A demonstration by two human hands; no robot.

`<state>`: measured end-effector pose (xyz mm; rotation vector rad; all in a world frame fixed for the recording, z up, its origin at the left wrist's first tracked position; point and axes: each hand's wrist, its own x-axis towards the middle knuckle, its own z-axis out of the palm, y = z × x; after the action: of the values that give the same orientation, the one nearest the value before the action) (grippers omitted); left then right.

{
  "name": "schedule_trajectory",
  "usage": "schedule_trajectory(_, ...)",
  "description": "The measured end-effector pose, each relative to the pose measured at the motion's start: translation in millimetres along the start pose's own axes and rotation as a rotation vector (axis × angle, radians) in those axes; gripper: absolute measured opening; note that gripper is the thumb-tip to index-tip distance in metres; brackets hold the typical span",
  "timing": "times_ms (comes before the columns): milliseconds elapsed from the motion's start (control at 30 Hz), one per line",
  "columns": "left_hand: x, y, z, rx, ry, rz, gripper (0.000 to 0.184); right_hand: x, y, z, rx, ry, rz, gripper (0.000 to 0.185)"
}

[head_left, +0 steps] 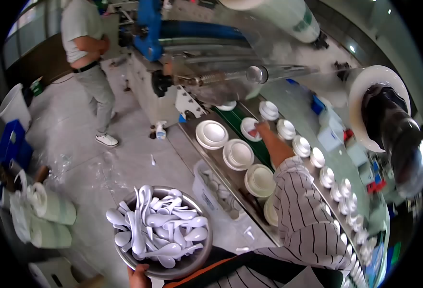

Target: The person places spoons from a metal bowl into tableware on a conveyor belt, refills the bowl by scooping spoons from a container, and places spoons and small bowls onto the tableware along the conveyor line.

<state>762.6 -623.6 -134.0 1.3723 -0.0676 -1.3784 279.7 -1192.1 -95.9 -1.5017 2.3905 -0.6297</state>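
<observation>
My left hand (139, 275) grips the near rim of a steel basin (207, 242), its thumb over the edge. White spoons (161, 220) are heaped inside the basin. Stretched out over the green conveyor belt (231, 117), my right hand (260, 128) reaches into a small white bowl (248, 136). Its fingers look drawn together, and whatever they hold is too small to make out. Stacked white bowls and plates stand on the near side of the belt, among them one stack (212, 133) at the left. More stacks (269, 110) line the far side.
A wrapping machine (146, 79) with film rolls (295, 19) stands over the belt. Below the line sits a plastic crate (206, 192) of white pieces. A person (84, 53) stands at the left. Wrapped rolls (53, 209), a blue bin (12, 144) and plastic scraps lie on the floor.
</observation>
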Motion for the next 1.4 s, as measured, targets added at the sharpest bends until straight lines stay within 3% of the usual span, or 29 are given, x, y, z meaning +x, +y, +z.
schedule_trajectory(33,10.8,8.0,-4.2,0.063,0.001,-0.032,0.051,-1.9,1.4,-10.4,0.006,0.008,0.04,0.049)
schedule_trajectory(67,18.3,17.4,-4.4,0.079,-0.017,-0.017,0.052,21.0,21.4,-4.5,-0.055,0.216,-0.064,0.044)
schedule_trajectory(100,22.1,17.3,-1.7,0.088,-0.038,0.009,0.053,18.3,28.2,-23.5,-0.231,0.264,-0.213,0.038)
schedule_trajectory(133,27.7,31.7,1.4,0.111,-0.054,0.025,0.053,37.4,51.9,-29.4,0.074,0.205,-0.1,0.039)
schedule_trajectory(167,34.4,45.5,2.1,0.118,-0.068,0.007,0.054,-24.4,33.1,-60.7,0.113,0.347,-0.163,0.037)
schedule_trajectory(233,48.0,69.9,3.8,0.121,-0.091,-0.018,0.056,-44.6,58.9,-90.7,0.062,0.352,-0.153,0.036)
schedule_trajectory(267,58.3,77.5,4.0,0.102,-0.119,0.011,0.061,-56.9,74.2,-99.9,0.181,0.336,-0.121,0.036)
schedule_trajectory(333,83.4,61.9,-0.8,0.052,-0.15,0.044,0.06,-84.1,106.3,-110.8,-0.064,0.34,-0.077,0.034)
schedule_trajectory(367,87.2,65.1,-1.8,0.034,-0.149,0.06,0.06,-90.8,119.4,-108.2,-0.181,0.321,-0.052,0.033)
schedule_trajectory(400,64.6,94.0,36.0,0.043,-0.208,0.108,0.059,-83.6,141.8,-97.9,0.074,0.137,0.157,0.026)
schedule_trajectory(500,34.7,116.4,67.1,0.196,-0.304,0.043,0.064,-93.6,160.3,-105.1,-0.081,-0.092,0.255,0.023)
schedule_trajectory(600,10.0,118.4,79.0,0.302,-0.301,-0.01,0.057,-145.7,116.2,-138.2,0.012,0.056,-0.051,0.025)
schedule_trajectory(633,4.5,115.0,83.3,0.29,-0.354,-0.024,0.058,-185.0,72.4,-153.6,0.063,0.005,-0.294,0.029)
schedule_trajectory(700,-4.0,105.4,90.0,0.231,-0.428,-0.023,0.06,-262.2,-3.0,-167.2,0.377,-0.243,-0.542,0.032)
schedule_trajectory(800,-27.3,106.6,96.3,0.268,-0.444,-0.057,0.063,-359.5,-78.6,-161.4,0.069,-0.137,-1.119,0.046)
schedule_trajectory(833,-24.7,101.8,95.0,0.289,-0.462,-0.055,0.062,-375.9,-98.8,-157.2,-0.027,-0.236,-1.327,0.057)
schedule_trajectory(867,-25.4,95.4,96.3,0.312,-0.479,-0.051,0.062,-388.5,-104.5,-145.0,-0.162,-0.13,-1.525,0.061)
schedule_trajectory(900,-19.9,97.5,95.6,0.336,-0.494,-0.053,0.061,-395.6,-115.9,-129.5,-0.241,-0.141,-1.583,0.059)
schedule_trajectory(1067,-19.3,104.3,93.0,0.402,-0.429,-0.065,0.062,-394.0,-109.9,-97.7,-0.297,-0.034,-1.588,0.036)
schedule_trajectory(1167,-30.3,112.8,106.1,0.35,-0.411,-0.145,0.06,-402.8,-95.1,-103.7,-0.445,-0.268,-1.598,0.039)
schedule_trajectory(1267,-31.3,116.7,105.5,0.363,-0.373,-0.212,0.058,-422.3,-90.9,-119.2,-0.336,-0.198,-1.605,0.025)
schedule_trajectory(1367,-35.9,121.4,109.3,0.394,-0.357,-0.195,0.058,-418.6,-90.6,-136.7,-0.157,-0.309,-1.377,0.024)
schedule_trajectory(1400,-34.9,122.2,112.7,0.403,-0.369,-0.181,0.059,-415.8,-94.3,-147.3,0.041,-0.383,-1.261,0.021)
